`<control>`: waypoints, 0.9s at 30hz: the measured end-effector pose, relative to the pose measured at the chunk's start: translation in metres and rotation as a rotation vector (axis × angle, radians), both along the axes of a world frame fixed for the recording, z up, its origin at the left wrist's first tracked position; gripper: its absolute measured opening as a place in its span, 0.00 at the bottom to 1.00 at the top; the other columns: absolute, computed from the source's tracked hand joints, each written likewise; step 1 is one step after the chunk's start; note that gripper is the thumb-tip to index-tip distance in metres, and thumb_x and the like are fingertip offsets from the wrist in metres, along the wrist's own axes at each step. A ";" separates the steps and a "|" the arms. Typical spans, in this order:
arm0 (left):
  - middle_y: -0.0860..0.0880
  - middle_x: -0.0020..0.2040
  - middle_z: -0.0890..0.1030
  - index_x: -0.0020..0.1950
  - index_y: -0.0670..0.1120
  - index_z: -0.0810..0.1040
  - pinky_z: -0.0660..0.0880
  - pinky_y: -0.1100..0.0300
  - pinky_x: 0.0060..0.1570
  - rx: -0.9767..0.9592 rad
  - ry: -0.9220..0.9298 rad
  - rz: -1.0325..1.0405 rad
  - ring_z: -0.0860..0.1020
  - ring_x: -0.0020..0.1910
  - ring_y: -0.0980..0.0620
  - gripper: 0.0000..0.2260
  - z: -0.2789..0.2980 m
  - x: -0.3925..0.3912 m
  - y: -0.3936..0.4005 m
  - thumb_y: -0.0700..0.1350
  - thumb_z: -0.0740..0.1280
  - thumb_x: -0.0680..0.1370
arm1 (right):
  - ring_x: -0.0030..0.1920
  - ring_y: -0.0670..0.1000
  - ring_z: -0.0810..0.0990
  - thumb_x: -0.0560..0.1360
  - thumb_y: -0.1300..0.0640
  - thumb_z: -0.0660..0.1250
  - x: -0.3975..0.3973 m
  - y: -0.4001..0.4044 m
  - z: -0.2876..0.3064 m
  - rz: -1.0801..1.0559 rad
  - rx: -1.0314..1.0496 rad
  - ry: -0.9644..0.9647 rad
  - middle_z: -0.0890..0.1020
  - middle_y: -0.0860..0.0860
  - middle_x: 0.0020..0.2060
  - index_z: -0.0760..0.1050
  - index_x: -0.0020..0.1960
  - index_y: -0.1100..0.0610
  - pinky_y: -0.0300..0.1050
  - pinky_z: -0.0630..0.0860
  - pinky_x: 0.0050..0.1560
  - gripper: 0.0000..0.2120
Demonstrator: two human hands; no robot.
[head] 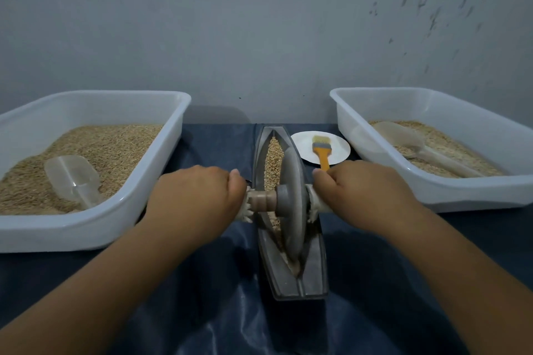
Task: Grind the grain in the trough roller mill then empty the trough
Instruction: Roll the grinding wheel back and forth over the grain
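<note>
A grey boat-shaped trough [313,274] lies lengthwise on the dark cloth in front of me. Tan grain [274,157] fills its groove, mostly in the far half. A grey roller wheel [291,204] stands upright in the groove near the middle, on a pale axle [261,200] with a handle at each end. My left hand [199,196] is closed around the left handle. My right hand [360,193] grips the right handle, which it mostly hides.
A white bin [95,230] of grain with a clear scoop [72,179] sits on the left. Another white bin [450,196] with grain and a clear scoop [403,135] sits on the right. Behind the trough, a white plate [302,147] bears an orange brush [321,150]. A wall stands close behind.
</note>
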State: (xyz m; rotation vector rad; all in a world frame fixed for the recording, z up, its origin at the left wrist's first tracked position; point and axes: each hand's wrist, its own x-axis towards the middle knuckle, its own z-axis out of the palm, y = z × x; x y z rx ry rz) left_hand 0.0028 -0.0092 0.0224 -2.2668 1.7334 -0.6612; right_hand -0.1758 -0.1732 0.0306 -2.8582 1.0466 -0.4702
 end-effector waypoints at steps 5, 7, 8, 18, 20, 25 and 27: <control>0.45 0.48 0.76 0.67 0.41 0.63 0.66 0.56 0.34 -0.027 -0.092 0.122 0.73 0.41 0.44 0.16 -0.010 0.025 -0.042 0.42 0.54 0.79 | 0.33 0.52 0.72 0.78 0.45 0.46 0.044 -0.036 -0.014 -0.087 -0.116 -0.062 0.72 0.49 0.29 0.71 0.32 0.52 0.44 0.64 0.33 0.23; 0.44 0.49 0.77 0.66 0.40 0.65 0.71 0.55 0.36 -0.022 -0.067 0.149 0.76 0.43 0.43 0.17 -0.008 0.038 -0.059 0.41 0.61 0.78 | 0.31 0.51 0.69 0.78 0.46 0.48 0.059 -0.051 -0.017 -0.111 -0.133 -0.113 0.70 0.49 0.28 0.71 0.31 0.54 0.43 0.61 0.32 0.23; 0.44 0.48 0.77 0.64 0.41 0.66 0.74 0.54 0.37 -0.020 -0.041 0.158 0.77 0.43 0.43 0.16 -0.006 0.043 -0.065 0.41 0.63 0.77 | 0.29 0.49 0.68 0.78 0.47 0.50 0.064 -0.055 -0.017 -0.119 -0.143 -0.144 0.70 0.49 0.26 0.70 0.29 0.55 0.42 0.58 0.30 0.23; 0.44 0.47 0.76 0.69 0.41 0.60 0.68 0.56 0.34 -0.023 -0.112 0.102 0.72 0.38 0.45 0.22 -0.010 0.022 -0.038 0.42 0.63 0.77 | 0.34 0.55 0.75 0.79 0.46 0.49 0.034 -0.025 -0.020 -0.023 -0.175 -0.162 0.75 0.50 0.30 0.68 0.31 0.51 0.48 0.74 0.39 0.21; 0.46 0.45 0.72 0.67 0.41 0.55 0.66 0.56 0.33 -0.006 -0.115 0.088 0.70 0.38 0.45 0.23 -0.010 0.013 -0.024 0.43 0.62 0.77 | 0.35 0.54 0.76 0.80 0.44 0.48 0.018 -0.013 -0.016 -0.007 -0.150 -0.117 0.76 0.49 0.31 0.70 0.32 0.51 0.47 0.74 0.39 0.23; 0.47 0.39 0.65 0.55 0.45 0.52 0.68 0.56 0.32 0.035 -0.043 -0.002 0.72 0.37 0.45 0.19 0.001 0.000 0.001 0.43 0.63 0.75 | 0.33 0.54 0.76 0.79 0.41 0.49 -0.008 -0.003 0.004 0.037 0.070 0.053 0.77 0.53 0.28 0.70 0.31 0.56 0.47 0.70 0.33 0.27; 0.47 0.40 0.67 0.57 0.44 0.52 0.68 0.57 0.32 0.022 -0.061 0.002 0.73 0.37 0.46 0.18 0.001 0.000 0.002 0.44 0.61 0.76 | 0.32 0.54 0.75 0.78 0.41 0.46 -0.007 -0.007 0.004 0.053 0.076 0.088 0.77 0.53 0.28 0.69 0.32 0.56 0.46 0.66 0.31 0.26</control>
